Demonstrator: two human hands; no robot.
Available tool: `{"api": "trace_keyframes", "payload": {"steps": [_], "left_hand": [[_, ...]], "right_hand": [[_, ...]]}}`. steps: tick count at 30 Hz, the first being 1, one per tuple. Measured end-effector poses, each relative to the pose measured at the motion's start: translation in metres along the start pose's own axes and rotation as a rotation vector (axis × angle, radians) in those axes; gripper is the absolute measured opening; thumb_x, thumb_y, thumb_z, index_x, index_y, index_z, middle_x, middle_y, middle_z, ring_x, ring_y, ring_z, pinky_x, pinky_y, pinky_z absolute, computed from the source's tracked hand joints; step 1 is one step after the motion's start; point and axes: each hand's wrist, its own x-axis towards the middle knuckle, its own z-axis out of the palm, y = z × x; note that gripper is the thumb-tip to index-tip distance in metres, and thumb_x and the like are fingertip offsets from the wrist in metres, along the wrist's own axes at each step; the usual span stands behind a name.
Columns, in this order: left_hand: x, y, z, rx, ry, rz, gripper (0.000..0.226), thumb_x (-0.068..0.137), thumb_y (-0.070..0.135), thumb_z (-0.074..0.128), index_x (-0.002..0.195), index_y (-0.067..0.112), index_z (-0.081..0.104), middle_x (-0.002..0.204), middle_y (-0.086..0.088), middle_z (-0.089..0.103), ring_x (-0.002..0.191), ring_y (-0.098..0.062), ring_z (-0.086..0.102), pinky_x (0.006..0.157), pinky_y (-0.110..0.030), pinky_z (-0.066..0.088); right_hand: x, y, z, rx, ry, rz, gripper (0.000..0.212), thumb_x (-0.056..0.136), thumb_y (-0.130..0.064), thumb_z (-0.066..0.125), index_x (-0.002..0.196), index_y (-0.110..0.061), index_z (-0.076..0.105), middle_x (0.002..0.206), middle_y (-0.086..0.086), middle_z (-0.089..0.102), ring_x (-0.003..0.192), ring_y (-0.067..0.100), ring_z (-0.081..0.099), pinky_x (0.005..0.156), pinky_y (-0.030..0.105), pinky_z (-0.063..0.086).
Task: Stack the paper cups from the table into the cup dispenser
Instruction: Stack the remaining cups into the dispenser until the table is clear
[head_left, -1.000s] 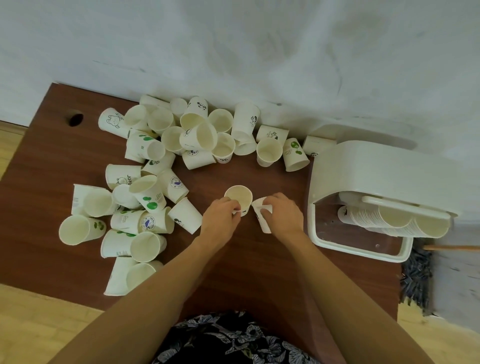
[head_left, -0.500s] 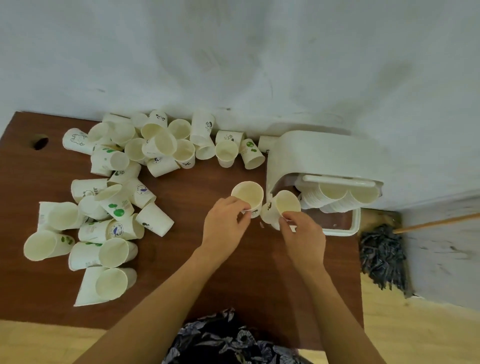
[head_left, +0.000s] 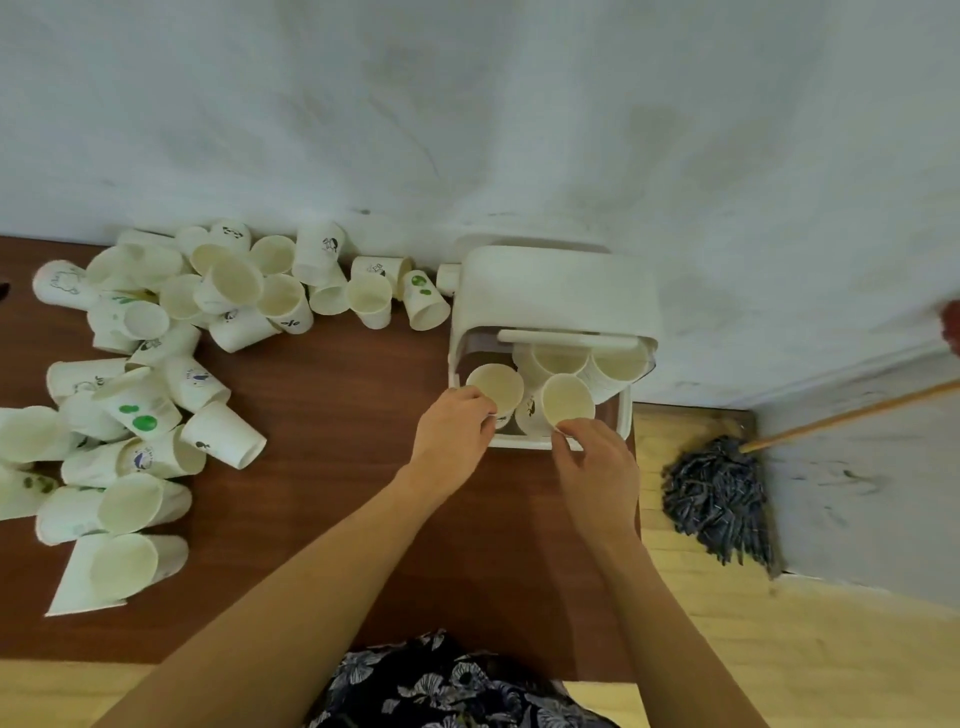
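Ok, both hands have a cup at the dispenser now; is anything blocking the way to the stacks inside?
Nothing visible blocks them. The left hand holds one cup and the right hand another cup, both at the open front of the dispenser. The stacks lie just behind, under the white bar.

No wording can be read with any certainty. The white paper cups heaped at the left of the frame carry small dark drawings, round blue emblems and green blots, all too blurred to decipher.
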Motion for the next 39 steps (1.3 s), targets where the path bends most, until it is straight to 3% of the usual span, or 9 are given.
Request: {"api": "trace_keyframes", "payload": {"steps": [6, 12, 19, 23, 26, 35, 39], "left_hand": [[0.004, -0.012, 0.027, 0.127, -0.161, -0.098, 0.021, 0.096, 0.021, 0.053, 0.103, 0.018, 0.072, 0.106, 0.001, 0.065, 0.099, -0.017, 0.054, 0.082, -0.032, 0.053], [0.005, -0.013, 0.032, 0.104, -0.114, -0.099, 0.018, 0.095, 0.023, 0.057, 0.106, 0.021, 0.071, 0.111, 0.004, 0.065, 0.099, -0.014, 0.053, 0.080, -0.030, 0.055], [-0.002, -0.028, 0.025, -0.012, -0.069, -0.107, 0.025, 0.087, 0.016, 0.066, 0.111, 0.016, 0.070, 0.116, 0.003, 0.065, 0.103, -0.016, 0.056, 0.085, -0.030, 0.052], [-0.004, -0.037, 0.021, -0.052, -0.073, -0.102, 0.024, 0.087, 0.016, 0.066, 0.111, 0.016, 0.069, 0.116, 0.004, 0.064, 0.102, -0.015, 0.055, 0.087, -0.030, 0.051], [-0.005, -0.039, 0.019, -0.051, -0.072, -0.088, 0.023, 0.088, 0.019, 0.065, 0.110, 0.018, 0.068, 0.114, 0.006, 0.063, 0.101, -0.012, 0.055, 0.086, -0.027, 0.050], [-0.011, -0.048, 0.010, -0.084, -0.040, -0.102, 0.023, 0.089, 0.021, 0.061, 0.111, 0.017, 0.067, 0.108, 0.003, 0.063, 0.095, -0.015, 0.057, 0.081, -0.031, 0.051], [-0.012, -0.053, 0.005, -0.096, -0.020, -0.107, 0.022, 0.089, 0.021, 0.062, 0.110, 0.016, 0.067, 0.108, 0.002, 0.064, 0.093, -0.013, 0.058, 0.079, -0.025, 0.048]], "right_hand": [[0.008, 0.004, -0.002, 0.006, -0.017, -0.094, 0.013, 0.089, -0.021, 0.068, 0.101, -0.019, 0.072, 0.103, -0.008, 0.070, 0.096, 0.010, 0.060, 0.074, 0.025, 0.053], [0.011, 0.000, 0.014, -0.034, -0.049, -0.220, 0.015, 0.085, -0.019, 0.073, 0.100, -0.019, 0.073, 0.103, -0.005, 0.071, 0.097, 0.011, 0.062, 0.075, 0.017, 0.047], [0.014, -0.015, 0.032, -0.064, -0.093, -0.212, 0.015, 0.085, -0.021, 0.074, 0.099, -0.019, 0.074, 0.104, -0.005, 0.071, 0.098, 0.011, 0.062, 0.076, 0.012, 0.039], [0.005, -0.021, 0.032, -0.096, -0.016, -0.167, 0.014, 0.083, -0.018, 0.076, 0.096, -0.017, 0.074, 0.100, -0.005, 0.071, 0.093, 0.013, 0.062, 0.067, 0.021, 0.051], [-0.003, -0.023, 0.032, -0.103, 0.007, -0.173, 0.012, 0.083, -0.018, 0.074, 0.096, -0.017, 0.073, 0.099, -0.005, 0.070, 0.093, 0.013, 0.061, 0.067, 0.023, 0.051], [0.007, -0.039, 0.060, -0.175, -0.127, -0.203, 0.011, 0.082, -0.014, 0.074, 0.093, -0.016, 0.073, 0.095, -0.003, 0.070, 0.088, 0.022, 0.062, 0.061, 0.029, 0.050], [0.013, -0.044, 0.062, -0.182, -0.141, -0.219, 0.012, 0.085, -0.014, 0.073, 0.098, -0.014, 0.074, 0.099, 0.000, 0.071, 0.089, 0.022, 0.061, 0.064, 0.029, 0.050]]}}
